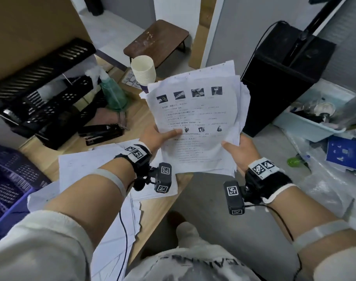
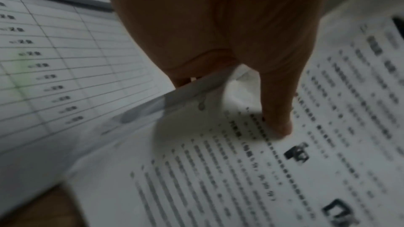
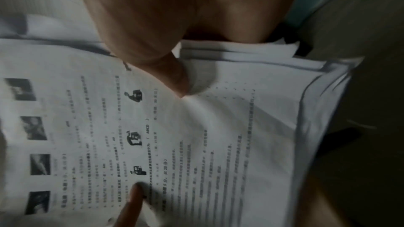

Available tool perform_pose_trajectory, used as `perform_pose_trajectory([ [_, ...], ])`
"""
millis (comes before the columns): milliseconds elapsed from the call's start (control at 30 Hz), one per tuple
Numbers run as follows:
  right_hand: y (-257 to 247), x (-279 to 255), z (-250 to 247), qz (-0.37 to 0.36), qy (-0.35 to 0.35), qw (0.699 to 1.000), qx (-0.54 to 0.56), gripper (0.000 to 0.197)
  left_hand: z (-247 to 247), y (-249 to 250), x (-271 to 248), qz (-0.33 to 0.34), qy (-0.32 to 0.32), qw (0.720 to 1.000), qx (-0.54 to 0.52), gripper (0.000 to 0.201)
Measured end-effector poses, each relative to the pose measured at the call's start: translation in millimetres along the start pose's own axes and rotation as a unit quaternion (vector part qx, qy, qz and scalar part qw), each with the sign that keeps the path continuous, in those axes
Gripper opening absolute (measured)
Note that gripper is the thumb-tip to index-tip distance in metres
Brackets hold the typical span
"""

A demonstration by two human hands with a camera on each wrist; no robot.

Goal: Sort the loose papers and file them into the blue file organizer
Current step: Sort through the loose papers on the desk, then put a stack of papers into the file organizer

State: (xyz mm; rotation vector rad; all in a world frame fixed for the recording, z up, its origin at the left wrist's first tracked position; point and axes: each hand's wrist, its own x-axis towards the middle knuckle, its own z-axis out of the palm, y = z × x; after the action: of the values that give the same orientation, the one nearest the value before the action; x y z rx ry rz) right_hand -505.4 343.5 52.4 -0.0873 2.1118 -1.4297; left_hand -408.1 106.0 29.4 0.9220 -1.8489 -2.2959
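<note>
Both hands hold a stack of papers [image 1: 195, 122] up in the air, just past the desk's [image 1: 138, 116] near edge. The left hand [image 1: 158, 136] pinches the stack's left edge, thumb on top; the right hand [image 1: 236, 151] pinches the lower right corner the same way, thumb lying on the top sheet. That sheet is a printed form with a row of four small photos near the top, another row of small pictures halfway down, and lines of Chinese text too blurred to read, apart from "ABCD" in the right wrist view. More loose sheets [image 1: 104, 165] lie spread on the desk under the left forearm; one, seen from the left wrist, carries a ruled table. The blue file organizer [image 1: 8, 185] sits at the far left. Farther back stand a black stapler [image 1: 102, 133], a green spray bottle [image 1: 112, 92] and a stack of paper cups [image 1: 143, 72].
</note>
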Motion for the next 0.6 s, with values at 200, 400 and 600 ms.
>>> perform_pose_trajectory([
  [200,-55,9,40,-0.041,0.014,0.999,0.006,0.03,-33,46,-33,0.081,0.096,0.989,-0.073,0.049],
  [400,-50,17,76,-0.028,-0.018,0.999,0.004,0.031,-63,37,-62,0.123,0.127,0.984,-0.012,0.05],
  [600,-52,9,92,-0.012,-0.029,0.989,0.147,0.052,-51,25,-67,0.091,0.159,0.982,-0.035,0.044],
])
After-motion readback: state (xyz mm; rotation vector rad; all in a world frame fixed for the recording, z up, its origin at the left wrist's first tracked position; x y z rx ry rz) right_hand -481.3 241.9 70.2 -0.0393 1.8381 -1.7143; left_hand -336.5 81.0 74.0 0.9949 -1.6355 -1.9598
